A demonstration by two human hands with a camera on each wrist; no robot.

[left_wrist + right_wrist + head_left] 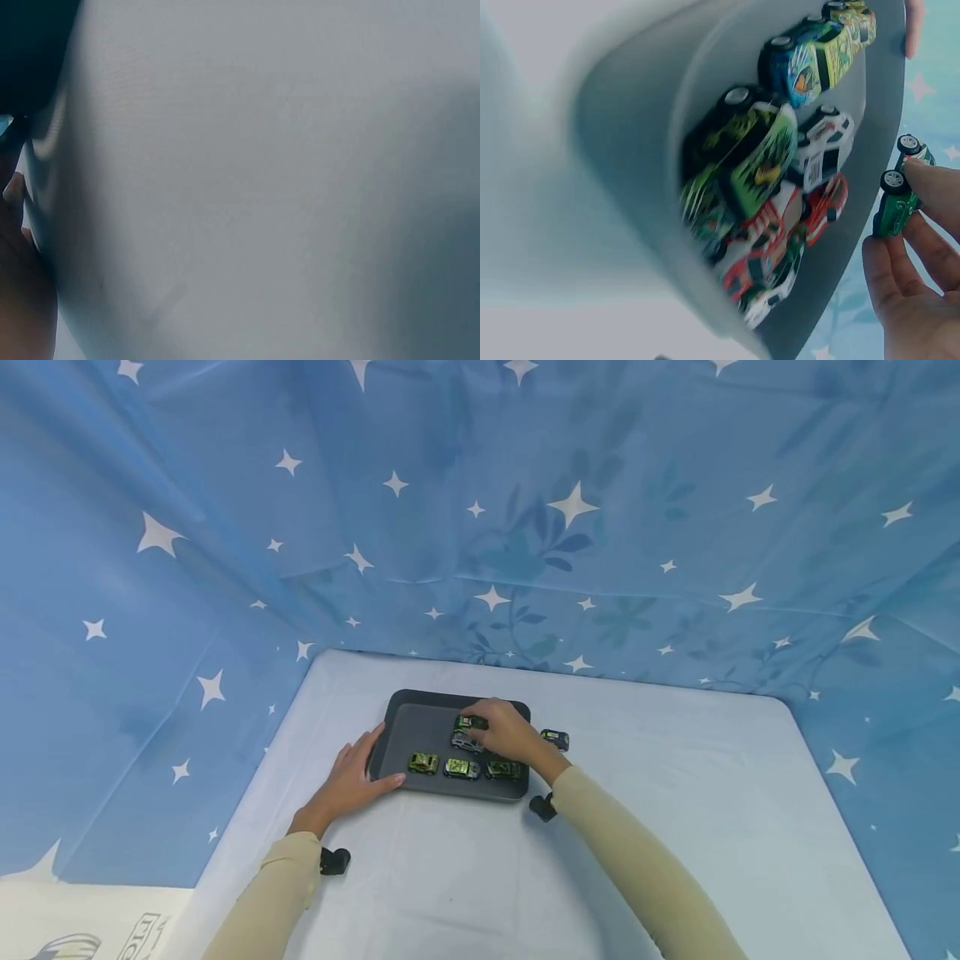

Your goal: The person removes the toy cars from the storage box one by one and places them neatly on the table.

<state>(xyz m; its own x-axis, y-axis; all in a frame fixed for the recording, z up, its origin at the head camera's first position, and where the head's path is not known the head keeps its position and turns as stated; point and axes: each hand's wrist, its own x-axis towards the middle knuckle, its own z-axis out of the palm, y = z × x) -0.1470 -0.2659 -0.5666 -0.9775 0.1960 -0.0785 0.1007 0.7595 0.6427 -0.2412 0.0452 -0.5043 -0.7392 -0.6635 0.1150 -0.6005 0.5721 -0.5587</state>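
A dark grey tray (423, 718) lies on the white table with several toy cars in it. Over its right part, my right hand (502, 727) pinches a green toy car (892, 215) between thumb and fingers. Beneath that car, in the head view, is a silver-white toy car (467, 742). Along the front side stand a yellow-green car (423, 763), a yellow and blue car (461, 769) and a dark green car (503, 770). My left hand (352, 781) rests at the tray's left end, fingers extended along the rim and thumb at the front corner.
Just right of the tray, a dark blue toy car (555, 739) sits on the tablecloth (675, 777). A blue starry curtain (480, 543) hangs behind and beside the table. Reflections of the cars show on the tray's glossy inner wall in the right wrist view.
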